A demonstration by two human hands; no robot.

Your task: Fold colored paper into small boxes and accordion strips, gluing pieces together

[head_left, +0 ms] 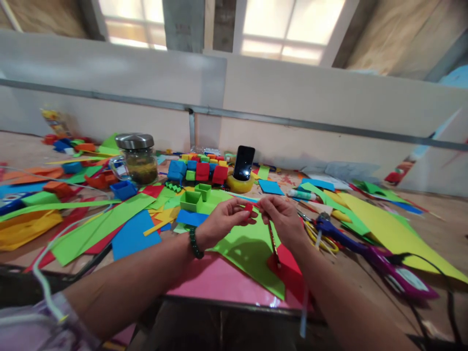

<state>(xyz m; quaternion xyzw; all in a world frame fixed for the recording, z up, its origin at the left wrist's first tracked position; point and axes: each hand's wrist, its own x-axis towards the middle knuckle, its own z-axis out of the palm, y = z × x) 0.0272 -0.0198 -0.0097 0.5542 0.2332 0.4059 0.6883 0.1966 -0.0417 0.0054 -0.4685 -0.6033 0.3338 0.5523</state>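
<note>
My left hand (228,219), with a dark beaded bracelet at the wrist, pinches a small red paper piece (249,207) above the work area. Close beside it, my right hand (283,222) is closed with thumb and index finger together; whatever sits between those fingertips is too small to make out. A patterned pencil (274,246) shows just under the right hand, slanting over a green sheet (252,253) and a red sheet (294,268). Open green paper boxes (191,200) stand beyond the left hand.
A lidded glass mug (139,158) stands back left. Several coloured paper cubes (202,171) and a phone (244,163) propped on a yellow tape roll (240,183) are behind my hands. A purple glue gun (395,273) and yellow-handled scissors (323,241) lie right. A white cable (47,253) crosses the left.
</note>
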